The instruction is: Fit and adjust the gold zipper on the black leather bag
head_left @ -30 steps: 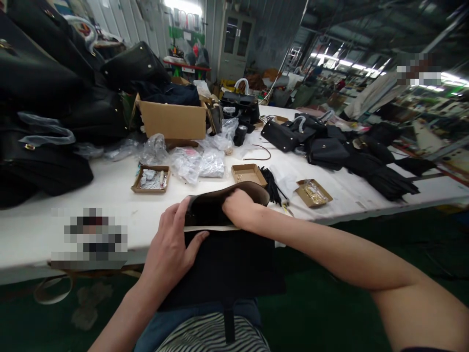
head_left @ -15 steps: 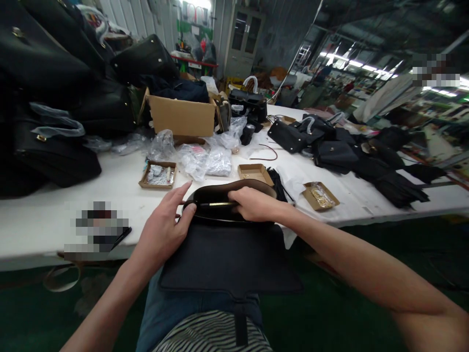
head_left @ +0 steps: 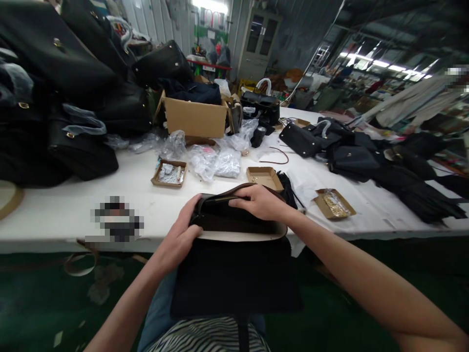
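Observation:
A black bag lies at the table's front edge, its mouth wide open and its flap hanging toward my lap. My left hand grips the bag's left end, thumb at the inner rim and fingers outside. At the far side of the opening, my right hand is closed on the inner zipped divider, with its fingertips partly inside the bag. The dark interior shows a pale front rim.
Small cardboard trays stand behind the bag, one holding gold-coloured parts. Clear plastic wrapping lies before a cardboard box. Black bags pile up at left and right.
The bag's mouth has opened wider at the front. My right hand has moved the zipped divider toward the far side. The view has shifted left.

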The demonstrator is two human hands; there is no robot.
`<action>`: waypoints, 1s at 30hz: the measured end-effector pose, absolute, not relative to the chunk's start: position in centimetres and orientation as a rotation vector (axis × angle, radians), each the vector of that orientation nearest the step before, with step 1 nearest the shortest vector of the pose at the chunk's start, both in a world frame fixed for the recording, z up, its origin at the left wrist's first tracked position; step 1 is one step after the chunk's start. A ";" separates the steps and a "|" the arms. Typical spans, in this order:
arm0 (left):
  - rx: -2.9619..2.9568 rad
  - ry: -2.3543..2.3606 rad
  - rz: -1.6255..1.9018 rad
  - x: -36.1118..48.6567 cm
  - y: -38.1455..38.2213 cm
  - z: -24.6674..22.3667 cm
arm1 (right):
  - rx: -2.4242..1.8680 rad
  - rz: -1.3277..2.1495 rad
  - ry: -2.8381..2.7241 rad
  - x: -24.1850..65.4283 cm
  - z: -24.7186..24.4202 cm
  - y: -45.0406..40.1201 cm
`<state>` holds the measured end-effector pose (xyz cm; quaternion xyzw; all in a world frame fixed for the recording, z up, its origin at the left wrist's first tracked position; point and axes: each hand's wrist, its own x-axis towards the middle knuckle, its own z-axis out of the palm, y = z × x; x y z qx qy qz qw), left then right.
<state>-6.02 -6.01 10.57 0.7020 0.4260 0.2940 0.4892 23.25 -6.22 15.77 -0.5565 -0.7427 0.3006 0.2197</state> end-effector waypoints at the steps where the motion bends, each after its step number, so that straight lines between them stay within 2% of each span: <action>1: 1.647 1.065 0.767 -5.8 -6.3 10.6 | -1.543 0.883 -2.061 23.2 15.9 -5.9; 6: 1.421 1.215 0.938 -4.7 -8.0 12.1 | -1.570 1.180 -2.127 22.7 17.5 -5.0; 9: 1.394 1.227 0.941 -4.4 -8.3 13.0 | -1.561 1.243 -2.193 22.5 18.1 -4.8; 18: 1.317 1.194 0.930 -3.3 -6.5 11.5 | -1.515 0.617 -2.409 21.0 15.9 -3.5; 30: 1.235 1.185 1.025 -3.7 -7.5 10.6 | -1.415 0.786 -2.451 20.6 17.1 -6.8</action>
